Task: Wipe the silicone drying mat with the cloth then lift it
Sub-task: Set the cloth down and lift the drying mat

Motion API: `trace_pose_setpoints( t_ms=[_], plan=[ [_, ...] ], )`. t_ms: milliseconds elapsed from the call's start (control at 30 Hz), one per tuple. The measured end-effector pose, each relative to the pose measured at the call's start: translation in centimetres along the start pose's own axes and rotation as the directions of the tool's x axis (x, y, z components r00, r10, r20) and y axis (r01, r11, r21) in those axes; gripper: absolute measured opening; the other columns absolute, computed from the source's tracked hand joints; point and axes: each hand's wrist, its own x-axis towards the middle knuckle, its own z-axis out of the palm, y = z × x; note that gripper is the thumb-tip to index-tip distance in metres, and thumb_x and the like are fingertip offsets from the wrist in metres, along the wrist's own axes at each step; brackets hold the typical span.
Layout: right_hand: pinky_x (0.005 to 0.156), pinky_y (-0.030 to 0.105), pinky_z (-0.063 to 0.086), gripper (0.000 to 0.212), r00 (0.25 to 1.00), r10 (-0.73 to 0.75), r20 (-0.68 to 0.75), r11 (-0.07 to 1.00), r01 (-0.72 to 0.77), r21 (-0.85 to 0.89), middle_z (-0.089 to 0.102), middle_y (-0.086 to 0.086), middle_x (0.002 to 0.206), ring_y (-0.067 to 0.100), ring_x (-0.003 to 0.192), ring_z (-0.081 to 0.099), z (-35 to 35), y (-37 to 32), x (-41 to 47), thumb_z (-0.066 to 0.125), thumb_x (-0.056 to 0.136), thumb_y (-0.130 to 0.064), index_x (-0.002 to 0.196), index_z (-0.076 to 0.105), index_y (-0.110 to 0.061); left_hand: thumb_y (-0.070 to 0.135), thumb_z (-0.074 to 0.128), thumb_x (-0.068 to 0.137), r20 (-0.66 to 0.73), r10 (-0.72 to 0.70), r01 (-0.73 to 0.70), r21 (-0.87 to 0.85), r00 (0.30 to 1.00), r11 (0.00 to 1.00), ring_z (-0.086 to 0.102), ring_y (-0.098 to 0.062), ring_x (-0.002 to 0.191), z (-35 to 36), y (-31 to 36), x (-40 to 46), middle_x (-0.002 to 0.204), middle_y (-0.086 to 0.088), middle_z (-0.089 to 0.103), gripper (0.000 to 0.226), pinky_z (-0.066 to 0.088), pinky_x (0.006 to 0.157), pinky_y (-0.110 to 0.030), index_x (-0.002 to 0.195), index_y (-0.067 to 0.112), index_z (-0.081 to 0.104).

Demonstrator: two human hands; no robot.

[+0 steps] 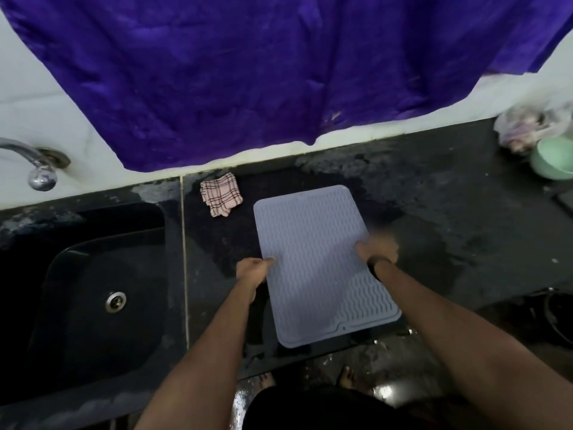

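From the head view, the mat (322,265) lies on the dark counter (449,212) right of the sink (93,290), and the cloth (220,193) sits crumpled beside its far left corner, in neither hand. The left hand (252,270) pinches the mat's left edge; the right hand (378,248), somewhat blurred, closes on the right edge. The wiping looks done and the lift is in hand; next, both edges should rise evenly so the limp mat does not sag.
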Motion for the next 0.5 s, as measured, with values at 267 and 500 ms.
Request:
trace_pose_setpoints(
  t_ms=[267,500],
  plan=[
    [0.074,0.035,0.050,0.039,0.959,-0.266,0.094,0.954,0.248,0.166,0.058,0.018,0.117,0.033,0.101,0.060,-0.3,0.0,0.5,0.053,0.093,-0.033,0.121,0.051,-0.005,0.015,0.065,0.101,-0.014,-0.086,0.085,-0.068,0.996,0.994,0.066,-0.029,0.101,3.2,0.7,-1.5,0.126,-0.020,0.067,0.014,0.056,0.093,-0.039,0.101,0.002,0.066],
    [0.062,0.035,0.051,0.028,0.843,-0.538,-0.005,0.828,0.529,0.184,0.063,0.015,0.094,0.028,0.072,0.058,-1.3,0.5,0.2,0.033,0.102,-0.036,0.117,0.049,-0.019,0.024,0.049,0.105,-0.161,0.221,-0.135,0.423,0.962,0.896,0.063,-0.040,0.114,3.8,0.2,-4.0,0.127,-0.019,0.063,0.034,0.051,0.090,-0.039,0.138,0.017,0.058]
  ],
)
